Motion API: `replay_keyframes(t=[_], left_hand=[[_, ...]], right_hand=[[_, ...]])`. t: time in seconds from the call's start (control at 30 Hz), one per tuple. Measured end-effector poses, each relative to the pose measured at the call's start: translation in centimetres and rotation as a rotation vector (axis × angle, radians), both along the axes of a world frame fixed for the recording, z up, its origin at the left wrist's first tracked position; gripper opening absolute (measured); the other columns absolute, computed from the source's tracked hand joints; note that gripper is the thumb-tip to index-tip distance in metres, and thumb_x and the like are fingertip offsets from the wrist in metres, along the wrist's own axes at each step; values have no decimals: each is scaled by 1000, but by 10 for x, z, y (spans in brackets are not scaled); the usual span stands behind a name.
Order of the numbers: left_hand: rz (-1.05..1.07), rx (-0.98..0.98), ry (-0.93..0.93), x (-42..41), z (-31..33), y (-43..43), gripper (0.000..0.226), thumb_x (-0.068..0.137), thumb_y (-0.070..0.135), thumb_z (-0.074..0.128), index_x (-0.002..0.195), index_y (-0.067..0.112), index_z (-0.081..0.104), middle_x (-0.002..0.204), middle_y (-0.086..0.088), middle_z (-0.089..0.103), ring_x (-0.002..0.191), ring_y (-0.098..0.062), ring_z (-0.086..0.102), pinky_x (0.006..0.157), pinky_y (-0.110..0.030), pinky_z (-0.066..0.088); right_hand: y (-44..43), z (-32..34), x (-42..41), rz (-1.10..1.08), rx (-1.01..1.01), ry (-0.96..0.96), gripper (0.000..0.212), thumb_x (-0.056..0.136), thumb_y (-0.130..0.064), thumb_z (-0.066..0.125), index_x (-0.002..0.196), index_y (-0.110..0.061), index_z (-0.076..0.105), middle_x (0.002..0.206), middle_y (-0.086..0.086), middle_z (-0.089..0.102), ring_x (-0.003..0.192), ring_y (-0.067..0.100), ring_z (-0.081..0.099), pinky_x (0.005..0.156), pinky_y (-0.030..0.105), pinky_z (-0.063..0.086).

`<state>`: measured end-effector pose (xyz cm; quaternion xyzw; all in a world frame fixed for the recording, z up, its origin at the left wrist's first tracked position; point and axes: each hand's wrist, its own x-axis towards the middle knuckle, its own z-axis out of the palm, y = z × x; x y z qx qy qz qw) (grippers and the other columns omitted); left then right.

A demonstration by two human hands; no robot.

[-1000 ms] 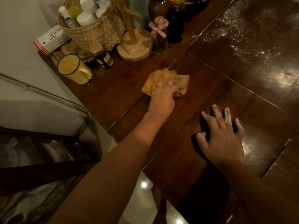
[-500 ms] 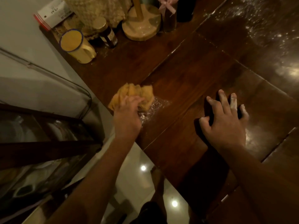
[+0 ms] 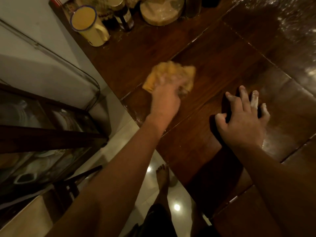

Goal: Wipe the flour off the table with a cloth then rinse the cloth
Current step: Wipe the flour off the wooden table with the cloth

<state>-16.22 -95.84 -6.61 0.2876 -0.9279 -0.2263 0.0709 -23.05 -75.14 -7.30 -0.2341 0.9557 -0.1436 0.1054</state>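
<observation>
From my remote seat I put us in the wiping step. The left hand (image 3: 165, 101) is pressed down on the crumpled yellow cloth (image 3: 171, 75), fingers curled and clamped over its near edge, though motion blur hides the fingertips. The cloth lies on the dark brown wooden table (image 3: 222, 62) just above centre, touching a seam between boards, near the table's left edge. The right hand (image 3: 242, 122), at about 3 o'clock from the cloth, rests flat and spread on the wood, gripping nothing, with flour on its fingers (image 3: 254, 100).

A pale dusting of white flour (image 3: 289, 23) is thick at 1 o'clock in the far right corner, and thin traces cling to the table's edge at 7 o'clock from the cloth. At 11 o'clock stand a yellow enamel mug with a blue rim (image 3: 89, 26), a small dark glass jar (image 3: 124, 16) and a round wooden base (image 3: 161, 11).

I judge the wiping only part done. The next move calls for carrying the cloth up and right into that dusted corner, pressing firmly, and drawing the flour together instead of scattering it. Rinsing is not yet due.
</observation>
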Motion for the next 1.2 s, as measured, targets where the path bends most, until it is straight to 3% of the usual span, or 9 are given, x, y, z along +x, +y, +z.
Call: replay_keyframes(t=[0.23,0.3,0.4,0.53,0.63,0.77,0.87,1.0,1.2], left_hand=[[-628,145,68,86,-4,-2,45,77,-10,57,103,22,74,115,6,69,127,-17,48,111,-42,34],[-537,108,53,86,2,-31,41,80,-4,50,104,21,74,117,5,67,127,-13,47,111,-32,34],[-37,115,32,77,11,-74,50,82,-11,47,111,22,71,125,8,61,125,-7,47,105,-9,29],[461,-10,-95,86,9,-64,36,95,13,48,122,32,61,126,-1,59,104,-18,58,79,-22,38],[413,-18,-84,109,8,2,39,90,10,51,120,33,61,122,-5,55,83,-19,58,62,-17,37],[116,-5,-167,134,9,90,48,88,16,42,126,43,55,131,14,52,118,-18,48,90,-37,40],[10,12,-132,134,7,82,50,86,14,48,124,45,56,127,22,56,120,-15,47,98,-40,34],[303,-77,-38,108,0,6,55,85,1,45,125,38,56,131,0,50,96,-21,58,76,-43,54],[597,-96,-81,62,-3,-58,47,94,7,40,130,34,54,132,-5,53,115,-24,53,82,-25,37]], right_hand=[[0,1,0,7,-14,1,58,89,-41,38,146,-30,35,167,1,12,155,25,0,120,55,5],[0,1,-1,12,-19,-5,58,90,-41,39,146,-30,35,167,1,12,155,25,-1,121,55,4],[1,0,-1,15,-24,-6,58,90,-41,39,146,-30,35,167,1,12,155,25,-1,121,56,4],[0,1,0,11,-33,5,58,89,-40,40,146,-29,36,167,3,14,155,27,1,121,57,6],[0,1,-1,13,-39,12,57,90,-38,45,145,-27,38,166,4,16,155,28,4,121,58,8],[0,0,0,15,-40,21,57,89,-38,46,144,-26,39,166,5,17,154,29,4,120,59,8],[0,0,0,19,-44,23,57,89,-39,46,144,-25,40,166,6,17,154,30,4,120,60,8],[1,-1,-1,34,-43,21,58,89,-41,46,144,-24,39,166,7,16,154,31,3,120,60,7],[0,-2,-3,51,-40,22,61,89,-45,42,146,-24,37,167,7,12,154,32,0,120,59,5]])
